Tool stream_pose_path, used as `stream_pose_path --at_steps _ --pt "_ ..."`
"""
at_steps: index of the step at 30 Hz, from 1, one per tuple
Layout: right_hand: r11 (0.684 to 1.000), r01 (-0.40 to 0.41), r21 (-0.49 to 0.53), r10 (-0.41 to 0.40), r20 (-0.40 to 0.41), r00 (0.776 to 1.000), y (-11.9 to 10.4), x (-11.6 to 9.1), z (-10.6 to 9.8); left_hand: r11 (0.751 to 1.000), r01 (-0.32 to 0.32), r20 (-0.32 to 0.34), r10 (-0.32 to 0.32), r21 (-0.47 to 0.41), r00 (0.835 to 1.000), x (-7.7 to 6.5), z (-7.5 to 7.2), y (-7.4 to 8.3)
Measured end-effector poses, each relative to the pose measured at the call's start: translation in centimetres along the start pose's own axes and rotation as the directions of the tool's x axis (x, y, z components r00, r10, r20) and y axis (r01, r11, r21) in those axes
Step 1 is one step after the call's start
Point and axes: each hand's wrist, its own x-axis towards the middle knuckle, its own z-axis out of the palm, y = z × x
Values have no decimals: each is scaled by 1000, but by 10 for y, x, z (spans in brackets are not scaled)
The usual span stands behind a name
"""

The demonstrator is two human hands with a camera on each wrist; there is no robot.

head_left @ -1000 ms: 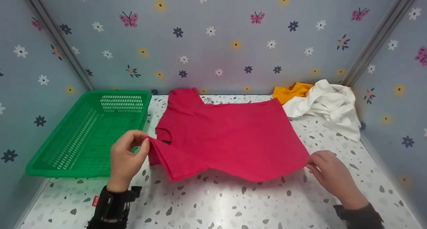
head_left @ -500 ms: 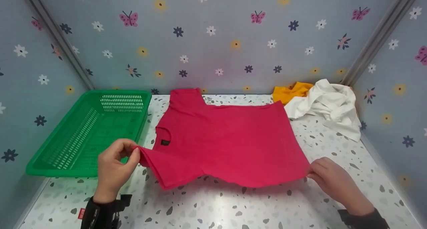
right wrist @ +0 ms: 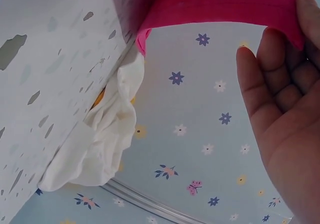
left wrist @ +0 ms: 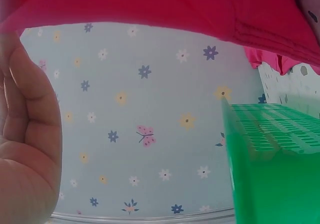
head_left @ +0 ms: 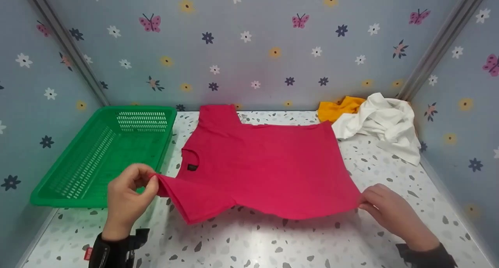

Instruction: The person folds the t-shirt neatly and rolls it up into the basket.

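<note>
A red-pink T-shirt (head_left: 269, 166) spreads sideways over the speckled tabletop, its neckline and dark label facing left. My left hand (head_left: 128, 197) pinches the edge of the near sleeve between thumb and fingers, lifting it off the table close to the basket. At the opposite end, my right hand (head_left: 393, 213) pinches the near corner of the hem. The near side of the shirt hangs raised between both hands, while the far sleeve lies toward the back wall. In the right wrist view the hem (right wrist: 220, 7) runs up to the thumb and fingers.
On the left stands a green perforated basket (head_left: 167, 143). A crumpled white cloth (head_left: 384, 121) and an orange cloth (head_left: 339, 109) lie in the back right corner. Flower-patterned walls (head_left: 249, 65) enclose the table on three sides.
The left hand has moved left and nearer, drawing the sleeve out and uncovering more of the neckline label. The right hand has shifted slightly nearer, still pinching the hem corner.
</note>
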Motion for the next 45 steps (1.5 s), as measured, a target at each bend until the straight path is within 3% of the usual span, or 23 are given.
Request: stream_pose_path --at_steps 4,9,18,23,29,37,41,45 --pt "1000 -21 -16 20 -9 1000 3 1 -1 999 28 4 -28 32 1000 -2 2 -14" --pt "997 -53 -59 48 -71 996 7 7 0 981 109 -10 -109 158 994 -4 7 -35" --pt "987 -146 -72 140 -89 986 18 24 1 930 202 -63 -191 308 979 9 15 -46" --pt "977 -201 -71 194 -94 976 29 34 5 904 282 -91 -267 322 959 17 23 -51" --pt "973 -228 -29 224 -104 969 44 44 14 892 365 -100 -351 266 931 26 35 -60" --pt "955 -297 -15 294 -88 952 59 57 26 847 425 -152 -396 320 905 37 52 -80" --pt "943 -332 -9 331 -71 941 63 63 33 852 422 -158 -392 309 906 41 62 -86" --pt "936 -352 -7 352 -56 934 68 65 39 882 373 -136 -348 287 928 45 72 -89"
